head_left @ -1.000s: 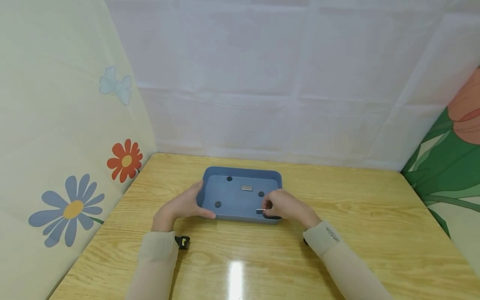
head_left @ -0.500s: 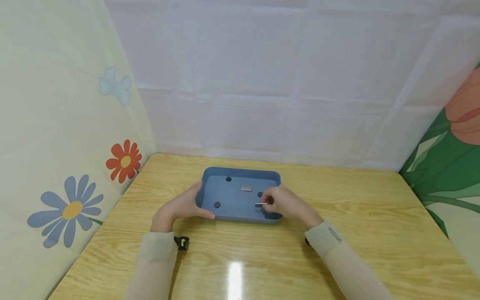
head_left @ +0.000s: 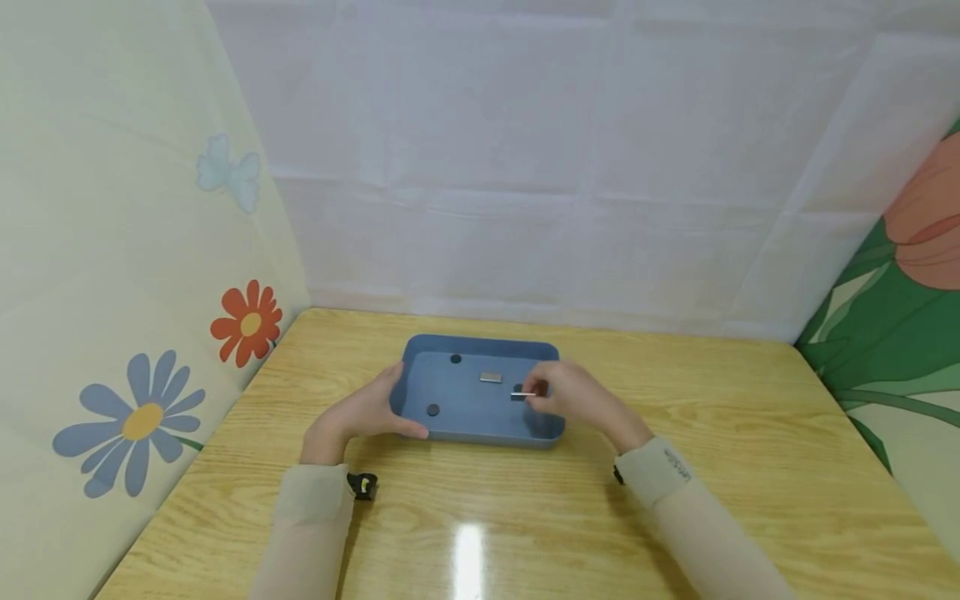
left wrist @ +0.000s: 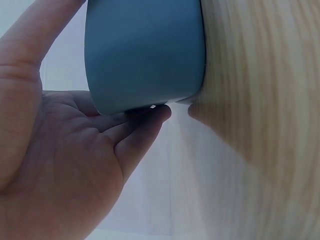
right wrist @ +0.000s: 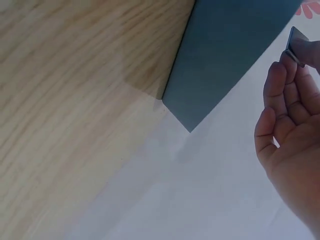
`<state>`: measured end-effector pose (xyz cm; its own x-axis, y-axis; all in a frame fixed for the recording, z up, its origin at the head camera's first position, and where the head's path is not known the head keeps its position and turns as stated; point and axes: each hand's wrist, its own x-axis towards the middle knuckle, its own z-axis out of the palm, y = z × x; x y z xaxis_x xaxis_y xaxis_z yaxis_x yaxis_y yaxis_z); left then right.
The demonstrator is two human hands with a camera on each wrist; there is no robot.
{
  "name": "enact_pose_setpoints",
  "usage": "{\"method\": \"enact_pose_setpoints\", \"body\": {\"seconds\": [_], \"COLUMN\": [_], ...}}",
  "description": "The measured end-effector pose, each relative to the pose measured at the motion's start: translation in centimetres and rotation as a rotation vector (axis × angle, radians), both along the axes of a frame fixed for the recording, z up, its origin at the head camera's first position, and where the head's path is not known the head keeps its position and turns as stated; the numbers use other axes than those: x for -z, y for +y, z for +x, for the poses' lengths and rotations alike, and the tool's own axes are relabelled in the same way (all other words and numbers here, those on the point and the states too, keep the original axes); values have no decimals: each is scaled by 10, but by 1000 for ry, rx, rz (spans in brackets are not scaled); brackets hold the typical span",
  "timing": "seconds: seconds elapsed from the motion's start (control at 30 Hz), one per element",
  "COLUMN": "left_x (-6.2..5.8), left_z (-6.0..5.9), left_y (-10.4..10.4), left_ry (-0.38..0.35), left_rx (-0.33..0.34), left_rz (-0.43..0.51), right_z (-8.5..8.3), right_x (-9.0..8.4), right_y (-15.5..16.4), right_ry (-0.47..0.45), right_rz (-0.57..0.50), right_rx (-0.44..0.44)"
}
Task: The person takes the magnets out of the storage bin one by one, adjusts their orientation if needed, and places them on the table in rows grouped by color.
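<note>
On the table stands a shallow blue rectangular tray point(head_left: 465, 412). My left hand point(head_left: 360, 410) grips its left end, thumb along the near side and fingers round the far side, as the left wrist view also shows on the tray wall point(left wrist: 145, 55). Over the tray's right part, my right hand point(head_left: 576, 396) pinches a thin, flat metal rectangle point(right wrist: 295, 42) between thumb and fingers. A similar silvery metal rectangle point(head_left: 491, 377) lies on the tray floor. Two small dark discs lie there too, a far one point(head_left: 456, 358) and a near one point(head_left: 432, 410); a third is partly hidden by the right hand.
The wooden table point(head_left: 420, 517) extends around the tray, with a bright light reflection in front. A white cloth point(head_left: 480, 167) hangs behind it. A flower-printed sheet point(head_left: 135, 275) stands at the left, and another print borders the right.
My right hand has moved away from the tray's near side toward its far side, lifting the pinched metal rectangle. My left hand keeps its grip on the tray.
</note>
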<state>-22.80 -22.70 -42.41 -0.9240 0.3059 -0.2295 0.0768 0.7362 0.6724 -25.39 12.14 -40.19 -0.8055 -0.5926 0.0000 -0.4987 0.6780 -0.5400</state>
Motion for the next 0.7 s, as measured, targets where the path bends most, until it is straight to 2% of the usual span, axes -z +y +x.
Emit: {"method": "enact_pose_setpoints", "body": {"seconds": [0.2,0.43,0.7], "left_x": [0,-1,-3], "left_z": [-1,-1,0], "left_y": [0,0,1], "left_ry": [3,6,2], "left_rx": [2,3,4], "left_rz": [0,-1,2], "right_z": [2,-3,-6], "right_x": [-7,-7,-11], "right_y": [2,10,24], "right_ry": [26,96,83], "right_rz": [-3,19,-2], "right_rx": [1,-15,15]}}
